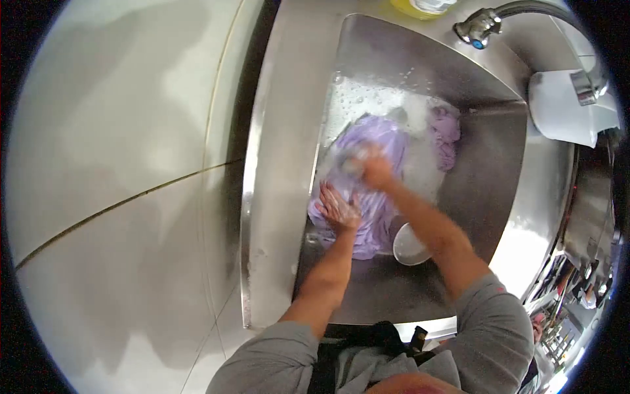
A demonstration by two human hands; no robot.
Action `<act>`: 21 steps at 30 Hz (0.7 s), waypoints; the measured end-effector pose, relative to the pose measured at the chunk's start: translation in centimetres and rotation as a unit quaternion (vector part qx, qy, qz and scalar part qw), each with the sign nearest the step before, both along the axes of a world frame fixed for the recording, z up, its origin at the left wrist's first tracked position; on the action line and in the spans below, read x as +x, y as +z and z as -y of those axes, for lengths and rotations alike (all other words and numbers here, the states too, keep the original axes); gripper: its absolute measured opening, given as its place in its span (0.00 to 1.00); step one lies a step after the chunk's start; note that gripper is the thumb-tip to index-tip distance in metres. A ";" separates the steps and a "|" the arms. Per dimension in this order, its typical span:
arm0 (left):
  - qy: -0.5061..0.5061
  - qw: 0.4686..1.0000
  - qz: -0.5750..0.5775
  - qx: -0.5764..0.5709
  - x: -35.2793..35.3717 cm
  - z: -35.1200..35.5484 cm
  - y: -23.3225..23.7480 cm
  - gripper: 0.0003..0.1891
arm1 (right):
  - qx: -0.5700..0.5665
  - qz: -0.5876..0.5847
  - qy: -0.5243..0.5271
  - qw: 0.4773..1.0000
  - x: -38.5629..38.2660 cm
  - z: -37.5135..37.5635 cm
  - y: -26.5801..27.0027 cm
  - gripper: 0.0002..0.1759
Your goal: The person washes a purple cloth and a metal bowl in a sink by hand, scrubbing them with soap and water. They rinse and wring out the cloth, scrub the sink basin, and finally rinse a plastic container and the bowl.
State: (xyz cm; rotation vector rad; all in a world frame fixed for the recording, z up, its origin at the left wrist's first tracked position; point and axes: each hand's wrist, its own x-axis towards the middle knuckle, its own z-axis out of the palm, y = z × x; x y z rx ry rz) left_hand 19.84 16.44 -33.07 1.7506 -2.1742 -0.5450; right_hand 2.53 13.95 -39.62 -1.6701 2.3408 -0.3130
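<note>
Cloth (375, 223) | left hand (338, 209) spread on it | right hand (371, 167) blurred, grip unclear | bottle label (433, 5) unreadable

The left hand (338, 207) lies palm down, fingers toward 11 o'clock; the blurred right hand (375, 167) reaches toward 10.

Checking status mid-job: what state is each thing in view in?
Large purple cloth: wet, sudsy, rumpled
Small purple cloth: bunched up, in the suds
Sink: suds over part of its floor
Faucet: no stream visible
Yellow bottle: cut off; cap out of view
Round white dish: partly hidden, contents unclear
Left hand: open, pressed on large cloth
Right hand: blurred, grip unclear
</note>
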 end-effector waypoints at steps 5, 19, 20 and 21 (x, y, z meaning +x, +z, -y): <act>0.012 0.996 0.089 0.020 0.0 -1.3 -0.4 0.43 | 0.011 0.026 -0.014 1.000 2.0 -0.9 -5.1 0.30; 0.016 0.983 0.166 0.075 -0.2 -3.1 -1.6 0.44 | 0.083 0.069 0.008 0.994 -0.6 7.9 9.4 0.37; 0.038 0.990 0.136 -0.005 -0.1 -3.4 -3.0 0.42 | 0.048 0.099 -0.086 0.990 -3.6 9.9 8.2 0.38; 0.060 0.991 0.093 -0.077 -0.9 -3.7 -3.7 0.41 | 0.048 0.112 -0.118 0.986 -3.5 8.6 10.3 0.36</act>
